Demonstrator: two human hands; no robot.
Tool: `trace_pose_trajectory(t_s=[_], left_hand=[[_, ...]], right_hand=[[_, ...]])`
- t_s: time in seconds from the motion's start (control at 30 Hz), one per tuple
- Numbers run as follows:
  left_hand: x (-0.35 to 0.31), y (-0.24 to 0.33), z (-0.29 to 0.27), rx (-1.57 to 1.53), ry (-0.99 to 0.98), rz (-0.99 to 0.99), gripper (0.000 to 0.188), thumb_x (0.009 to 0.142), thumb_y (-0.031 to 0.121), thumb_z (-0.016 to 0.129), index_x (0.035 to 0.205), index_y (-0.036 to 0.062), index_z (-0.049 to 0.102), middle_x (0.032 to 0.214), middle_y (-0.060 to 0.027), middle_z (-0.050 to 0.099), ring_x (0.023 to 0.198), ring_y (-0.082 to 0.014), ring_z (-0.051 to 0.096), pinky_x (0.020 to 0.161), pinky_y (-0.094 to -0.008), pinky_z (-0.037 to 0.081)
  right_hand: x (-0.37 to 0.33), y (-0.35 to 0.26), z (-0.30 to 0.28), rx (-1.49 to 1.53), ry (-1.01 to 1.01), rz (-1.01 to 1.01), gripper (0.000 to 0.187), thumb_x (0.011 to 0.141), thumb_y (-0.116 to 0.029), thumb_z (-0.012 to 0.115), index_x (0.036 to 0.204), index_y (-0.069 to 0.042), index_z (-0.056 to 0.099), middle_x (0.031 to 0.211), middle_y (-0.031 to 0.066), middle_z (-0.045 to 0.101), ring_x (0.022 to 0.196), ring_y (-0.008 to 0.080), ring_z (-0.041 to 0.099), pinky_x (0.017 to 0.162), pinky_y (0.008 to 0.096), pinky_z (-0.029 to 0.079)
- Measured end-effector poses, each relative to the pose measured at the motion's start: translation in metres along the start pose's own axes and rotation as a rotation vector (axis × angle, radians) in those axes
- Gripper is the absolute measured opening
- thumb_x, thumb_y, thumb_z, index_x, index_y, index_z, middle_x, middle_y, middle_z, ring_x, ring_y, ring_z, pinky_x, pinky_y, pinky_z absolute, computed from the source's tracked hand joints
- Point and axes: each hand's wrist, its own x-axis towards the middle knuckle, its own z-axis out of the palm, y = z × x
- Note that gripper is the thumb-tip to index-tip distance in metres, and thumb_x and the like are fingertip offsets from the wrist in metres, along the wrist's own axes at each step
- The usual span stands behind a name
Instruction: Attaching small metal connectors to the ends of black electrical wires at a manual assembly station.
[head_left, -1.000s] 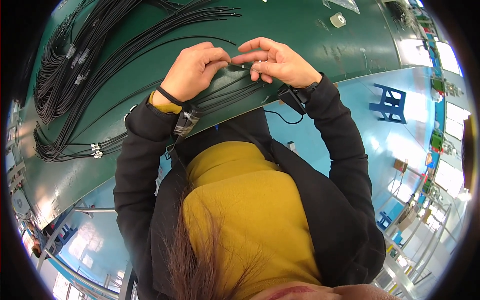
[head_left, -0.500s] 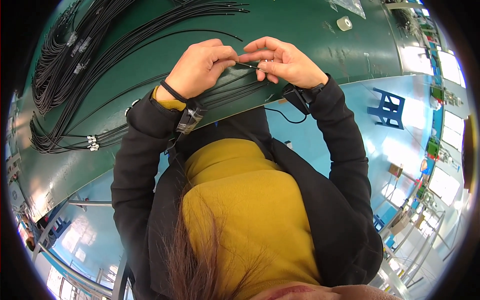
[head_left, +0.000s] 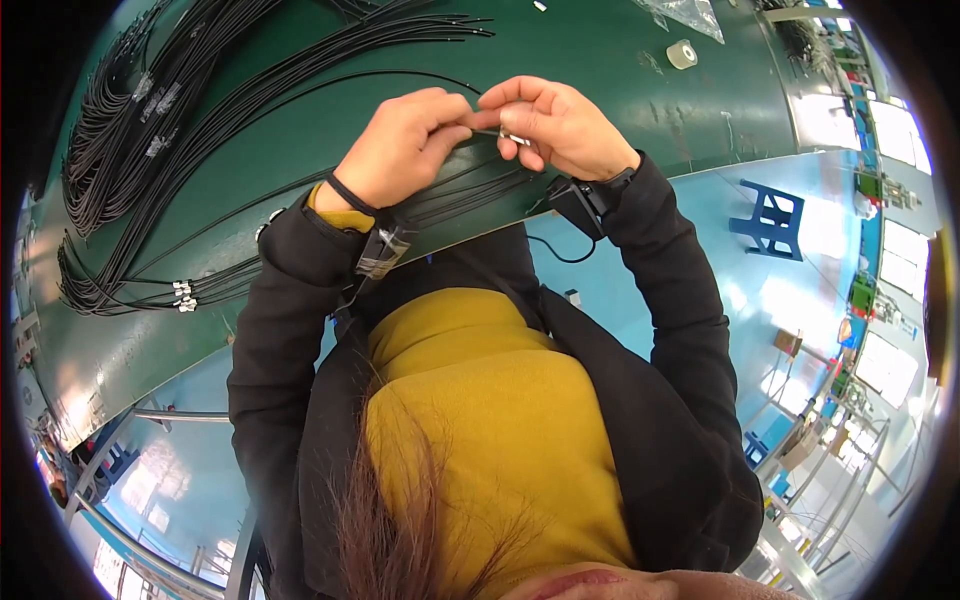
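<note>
Over the green table's near edge, my left hand pinches a thin black cable close to its end. My right hand meets it from the right, thumb and forefinger closed around the cable's end. A small whitish, shiny piece shows at those right fingertips; its exact kind is too small to tell. Several more black cables lie under and beside my hands, their ends pointing right. Small white pieces sit on a group of cables left of my left sleeve.
Large bundles of black cable, bound with clear tape, cover the table's left side. A tape roll and a clear plastic bag lie at the far right. One small white piece is at the back. A blue stool stands on the floor.
My right hand has shifted left, closer to my left hand, and its fingers now close around the cable end. Less bare cable shows between the hands.
</note>
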Motion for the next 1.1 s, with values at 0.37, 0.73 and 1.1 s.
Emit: trace_pose_trajectory(t_s=[0.37,0.73,1.1], left_hand=[[-0.001,-0.001,-0.005,0.028,0.15,-0.037,0.005,0.081,-0.005,0.055,0.082,-0.0002,0.055,0.074,-0.0135,0.052,0.064,-0.0276,0.053,0.059,-0.0309,0.043],[0.007,0.023,0.005,0.123,0.226,-0.116,0.006,0.081,-0.002,0.061,0.087,0.0007,0.062,0.073,-0.0113,0.055,0.062,-0.0241,0.054,0.058,-0.0296,0.044],[0.006,0.022,0.012,0.018,0.318,-0.132,0.006,0.079,-0.001,0.063,0.085,0.0011,0.061,0.073,-0.0107,0.059,0.061,-0.0227,0.058,0.055,-0.0287,0.046]], right_hand=[[0.004,0.012,0.033,-0.121,0.386,-0.162,0.018,0.094,-0.021,0.055,0.092,-0.003,0.057,0.074,0.005,0.062,0.057,0.0082,0.055,0.051,0.0226,0.047],[0.012,0.011,0.038,0.054,0.3,-0.069,0.018,0.095,-0.019,0.053,0.099,-0.001,0.056,0.081,0.0047,0.06,0.064,0.0082,0.053,0.052,0.0219,0.045],[-0.006,0.017,0.009,0.355,0.219,-0.172,0.019,0.093,-0.011,0.058,0.107,0.0,0.05,0.089,0.0103,0.061,0.071,0.0134,0.058,0.053,0.0207,0.048]])
